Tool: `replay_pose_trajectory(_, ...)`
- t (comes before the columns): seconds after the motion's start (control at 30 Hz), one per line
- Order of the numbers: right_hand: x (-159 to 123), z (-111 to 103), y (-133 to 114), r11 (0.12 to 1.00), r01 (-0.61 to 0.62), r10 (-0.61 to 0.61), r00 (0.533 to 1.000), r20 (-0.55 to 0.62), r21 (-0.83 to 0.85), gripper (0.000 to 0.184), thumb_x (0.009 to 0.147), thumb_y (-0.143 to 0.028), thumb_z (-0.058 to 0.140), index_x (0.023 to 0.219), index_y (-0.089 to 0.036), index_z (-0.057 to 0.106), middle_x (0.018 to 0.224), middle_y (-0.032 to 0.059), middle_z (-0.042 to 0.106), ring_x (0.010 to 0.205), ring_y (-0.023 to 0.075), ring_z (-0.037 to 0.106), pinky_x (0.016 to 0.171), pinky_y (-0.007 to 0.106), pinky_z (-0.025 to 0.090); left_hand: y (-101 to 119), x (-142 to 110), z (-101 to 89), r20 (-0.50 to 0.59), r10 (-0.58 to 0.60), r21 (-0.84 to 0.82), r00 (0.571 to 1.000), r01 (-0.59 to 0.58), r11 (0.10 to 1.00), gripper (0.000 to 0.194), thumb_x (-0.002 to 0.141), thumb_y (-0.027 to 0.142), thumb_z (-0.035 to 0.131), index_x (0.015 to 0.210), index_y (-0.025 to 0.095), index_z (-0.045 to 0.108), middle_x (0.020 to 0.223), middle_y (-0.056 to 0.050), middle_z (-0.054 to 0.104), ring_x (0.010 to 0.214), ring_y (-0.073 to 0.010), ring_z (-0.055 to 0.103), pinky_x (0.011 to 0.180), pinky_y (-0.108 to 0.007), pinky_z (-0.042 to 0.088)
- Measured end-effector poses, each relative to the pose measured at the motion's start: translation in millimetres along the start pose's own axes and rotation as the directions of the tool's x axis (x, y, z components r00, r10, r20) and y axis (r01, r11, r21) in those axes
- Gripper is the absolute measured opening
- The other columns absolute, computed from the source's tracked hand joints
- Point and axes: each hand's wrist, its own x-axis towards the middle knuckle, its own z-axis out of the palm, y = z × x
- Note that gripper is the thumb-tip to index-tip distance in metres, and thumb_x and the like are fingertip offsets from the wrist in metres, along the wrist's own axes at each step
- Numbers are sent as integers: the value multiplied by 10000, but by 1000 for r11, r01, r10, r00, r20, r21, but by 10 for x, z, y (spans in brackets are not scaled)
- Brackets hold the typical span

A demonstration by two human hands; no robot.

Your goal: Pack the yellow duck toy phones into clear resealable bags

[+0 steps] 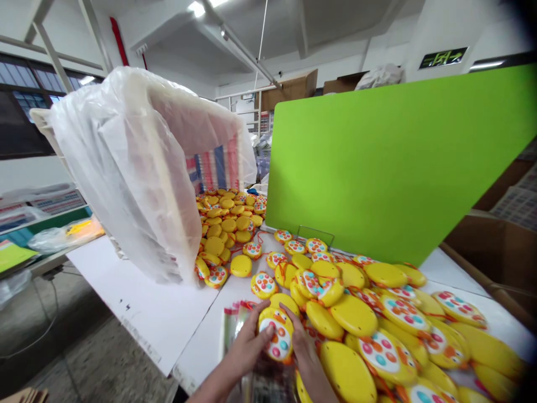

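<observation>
Both my hands hold one yellow egg-shaped toy with coloured buttons on its face, low at the table's near edge. My left hand wraps its left side with the thumb over the top. My right hand grips its right side. Under the toy lies a stack of clear plastic bags. A big pile of the same yellow toys spreads over the white table to the right.
A tipped-over crate lined with a clear plastic bag spills more toys at the table's far side. A green divider board stands upright behind the pile. Cardboard boxes sit at the right; the floor drops off left.
</observation>
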Motion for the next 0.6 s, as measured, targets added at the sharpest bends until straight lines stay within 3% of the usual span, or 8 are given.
replay_pose_trajectory(0.1, -10, 50, -56, 997, 52, -50, 998, 48, -54, 646, 854, -578, 476, 1398, -241, 382, 1498, 56, 354, 1398, 209, 256, 1112, 346, 297, -9, -6, -27, -22, -10, -43, 1000, 9, 999, 573, 836, 484, 575, 1320, 225, 414, 1330, -95, 509, 1163, -262, 526, 984, -424, 427)
replay_pose_trajectory(0.2, -2, 77, -100, 996, 43, -42, 999, 18, -78, 655, 844, -554, 515, 1395, -228, 377, 1467, 73, 399, 1373, 214, 311, 1108, 340, 302, -29, -26, -53, -19, 12, 9, 1000, -12, 1000, 591, 832, 513, 571, 1332, 232, 429, 1394, -93, 447, 1228, -264, 464, 1048, -430, 362)
replay_pose_trajectory(0.3, 9, 58, -102, 998, -18, 16, 999, -33, -58, 656, 828, -577, 521, 1375, -231, 409, 1460, 79, 406, 1346, 234, 357, 1087, 348, 338, -72, -40, -56, 70, -26, -54, 997, 30, 998, 933, 646, 459, 784, 1413, 228, 306, 1310, -127, 513, 1116, -284, 544, 980, -458, 420)
replay_pose_trajectory(0.37, 8, 35, -100, 998, -27, 25, 999, -34, -48, 647, 822, -584, 525, 1363, -244, 426, 1466, 73, 399, 1349, 240, 350, 1086, 356, 341, -111, -36, -44, 66, -41, -97, 997, 47, 994, 1124, 488, 351, 890, 1422, 228, 278, 1275, -134, 531, 1052, -288, 576, 923, -446, 461)
replay_pose_trajectory(0.43, 1, 18, -106, 999, -26, 25, 999, -35, -42, 633, 829, -602, 496, 1354, -251, 444, 1471, 68, 393, 1372, 240, 309, 1100, 365, 319, -142, -23, -29, 11, -44, -97, 999, 45, 994, 1106, 443, 303, 906, 1390, 236, 339, 1303, -131, 507, 1048, -285, 575, 900, -418, 476)
replay_pose_trajectory(0.6, -22, 33, -118, 1000, 8, -8, 1000, -9, -25, 639, 872, -597, 407, 1402, -243, 379, 1525, 68, 296, 1408, 226, 229, 1115, 380, 287, -111, 10, 13, -60, -36, -58, 998, 32, 998, 936, 542, 312, 852, 1349, 230, 384, 1226, -107, 559, 972, -247, 596, 827, -368, 505)
